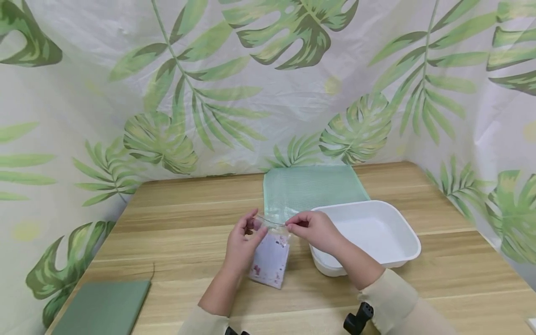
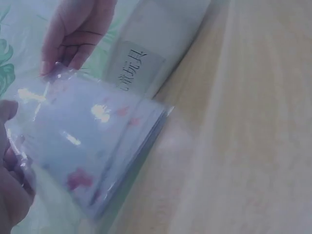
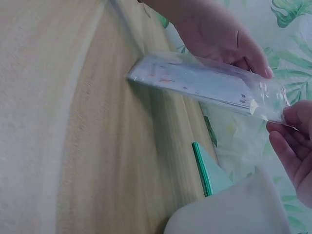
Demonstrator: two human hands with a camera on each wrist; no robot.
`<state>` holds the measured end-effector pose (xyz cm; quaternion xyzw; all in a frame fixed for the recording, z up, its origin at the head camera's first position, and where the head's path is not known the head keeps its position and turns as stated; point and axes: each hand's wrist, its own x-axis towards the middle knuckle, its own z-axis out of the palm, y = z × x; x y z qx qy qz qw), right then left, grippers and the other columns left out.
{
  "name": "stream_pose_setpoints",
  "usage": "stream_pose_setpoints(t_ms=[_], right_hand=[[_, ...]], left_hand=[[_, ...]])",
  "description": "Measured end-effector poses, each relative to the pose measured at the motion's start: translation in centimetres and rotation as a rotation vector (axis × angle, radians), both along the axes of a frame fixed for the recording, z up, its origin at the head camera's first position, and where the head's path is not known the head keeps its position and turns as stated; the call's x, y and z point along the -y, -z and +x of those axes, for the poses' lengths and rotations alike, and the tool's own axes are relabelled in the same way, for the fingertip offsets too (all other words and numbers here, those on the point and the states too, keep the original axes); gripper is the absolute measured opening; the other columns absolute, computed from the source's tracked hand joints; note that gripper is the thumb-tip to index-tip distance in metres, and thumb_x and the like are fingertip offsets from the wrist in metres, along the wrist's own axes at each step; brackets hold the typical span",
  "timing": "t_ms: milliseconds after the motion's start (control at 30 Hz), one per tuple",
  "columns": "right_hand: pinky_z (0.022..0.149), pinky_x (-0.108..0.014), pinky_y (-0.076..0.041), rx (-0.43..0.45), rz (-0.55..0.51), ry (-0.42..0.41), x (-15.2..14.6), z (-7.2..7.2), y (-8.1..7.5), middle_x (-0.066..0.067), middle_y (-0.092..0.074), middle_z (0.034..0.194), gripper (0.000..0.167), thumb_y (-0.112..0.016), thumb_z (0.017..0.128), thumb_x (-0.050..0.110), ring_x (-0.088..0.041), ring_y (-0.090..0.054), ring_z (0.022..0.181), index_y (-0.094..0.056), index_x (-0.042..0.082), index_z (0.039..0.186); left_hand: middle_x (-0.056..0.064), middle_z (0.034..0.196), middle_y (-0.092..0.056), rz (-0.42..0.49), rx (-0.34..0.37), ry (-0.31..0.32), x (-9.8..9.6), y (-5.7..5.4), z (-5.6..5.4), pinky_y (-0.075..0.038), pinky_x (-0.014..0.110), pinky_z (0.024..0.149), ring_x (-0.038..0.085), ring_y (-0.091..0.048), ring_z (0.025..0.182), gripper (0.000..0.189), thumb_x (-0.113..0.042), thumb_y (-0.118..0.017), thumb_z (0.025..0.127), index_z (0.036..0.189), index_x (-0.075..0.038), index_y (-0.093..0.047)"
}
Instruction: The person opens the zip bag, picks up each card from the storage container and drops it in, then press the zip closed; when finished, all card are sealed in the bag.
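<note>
A clear plastic bag (image 1: 270, 260) holds a stack of pale, flat sheets with pink and red flower prints. It hangs tilted over the wooden table, its mouth at the top. My left hand (image 1: 243, 244) pinches the left end of the mouth between thumb and fingers. At the other end, my right hand (image 1: 316, 230) pinches the corner with its fingertips. The left wrist view shows the bag (image 2: 83, 126) from the side, with glare on the film. In the right wrist view, the bag's mouth film (image 3: 270, 100) stretches between both hands.
Right of the bag stands a white plastic tub (image 1: 381, 239); a printed label (image 2: 139, 66) is on its side. Behind it lies a light green mesh sheet or pouch (image 1: 310, 186). A dark green flat folder or notebook (image 1: 104, 304) lies at the front left. Leaf-patterned cloth hangs behind the table.
</note>
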<state>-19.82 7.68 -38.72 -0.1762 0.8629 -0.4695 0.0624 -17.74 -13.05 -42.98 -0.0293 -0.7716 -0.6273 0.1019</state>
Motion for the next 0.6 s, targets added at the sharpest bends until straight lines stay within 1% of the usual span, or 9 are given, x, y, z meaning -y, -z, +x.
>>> stream_pose_setpoints(t_ms=[67,100,167,233,333,433,500,600], right_hand=[[0.076,-0.025,-0.055,0.016,-0.013,0.006,0.0,-0.4,0.0,-0.004,-0.074,0.099,0.015,-0.067,0.092,0.018,-0.01,-0.065,0.087,-0.075,0.007,0.099],[0.076,-0.026,-0.055,0.021,-0.021,0.006,0.0,-0.6,0.0,-0.005,-0.074,0.1,0.016,-0.068,0.091,0.018,-0.01,-0.065,0.088,-0.075,0.007,0.1],[0.077,-0.026,-0.055,0.032,-0.042,0.001,-0.1,-0.9,0.1,-0.006,-0.073,0.102,0.018,-0.067,0.091,0.017,-0.01,-0.065,0.088,-0.074,0.005,0.103],[0.077,-0.025,-0.055,0.054,-0.073,0.006,-0.2,-1.2,0.1,-0.007,-0.073,0.102,0.02,-0.068,0.091,0.016,-0.009,-0.064,0.088,-0.074,0.004,0.106],[0.076,-0.023,-0.055,0.075,-0.135,0.004,-0.3,-1.5,0.3,-0.01,-0.073,0.103,0.024,-0.068,0.09,0.015,-0.008,-0.064,0.086,-0.071,0.002,0.111],[0.076,-0.024,-0.055,0.118,-0.194,0.0,-0.2,-1.8,0.4,-0.01,-0.072,0.1,0.031,-0.071,0.089,0.015,-0.008,-0.064,0.084,-0.069,0.002,0.116],[0.077,-0.026,-0.055,0.145,-0.2,-0.01,-0.2,-2.0,0.5,-0.008,-0.071,0.098,0.034,-0.073,0.087,0.017,-0.009,-0.064,0.084,-0.069,0.003,0.118],[0.079,-0.032,-0.056,0.188,-0.173,-0.03,-0.1,-2.1,0.6,-0.005,-0.071,0.096,0.033,-0.074,0.087,0.021,-0.01,-0.063,0.083,-0.071,0.004,0.115]], left_hand=[[-0.001,0.092,-0.063,0.093,0.082,-0.01,0.3,-0.2,-0.2,-0.045,0.019,0.077,0.009,-0.055,0.087,0.037,-0.012,-0.071,0.088,0.123,-0.002,-0.064],[-0.003,0.09,-0.063,0.134,0.121,-0.006,0.4,-0.2,-0.3,-0.046,0.019,0.076,0.009,-0.056,0.085,0.033,-0.011,-0.071,0.088,0.118,0.0,-0.066],[-0.006,0.086,-0.064,0.19,0.176,0.007,0.7,-0.3,-0.5,-0.048,0.021,0.076,0.009,-0.058,0.082,0.026,-0.011,-0.071,0.087,0.11,0.003,-0.069],[-0.007,0.085,-0.066,0.213,0.206,0.026,0.9,-0.4,-0.6,-0.049,0.025,0.078,0.009,-0.06,0.082,0.024,-0.012,-0.071,0.087,0.105,0.003,-0.07],[-0.008,0.084,-0.068,0.229,0.203,0.05,1.1,-0.8,-0.8,-0.05,0.028,0.08,0.01,-0.061,0.08,0.018,-0.011,-0.071,0.087,0.099,0.002,-0.072],[-0.008,0.08,-0.068,0.254,0.198,0.05,1.2,-1.0,-0.8,-0.052,0.028,0.08,0.01,-0.062,0.078,0.01,-0.008,-0.07,0.087,0.093,0.0,-0.073],[-0.008,0.079,-0.068,0.264,0.196,0.047,1.2,-1.0,-0.8,-0.052,0.026,0.079,0.01,-0.062,0.077,0.008,-0.009,-0.071,0.087,0.09,-0.001,-0.073],[-0.007,0.079,-0.067,0.271,0.196,0.045,1.3,-1.0,-0.8,-0.052,0.025,0.079,0.011,-0.062,0.077,0.007,-0.009,-0.072,0.086,0.088,-0.003,-0.072]])
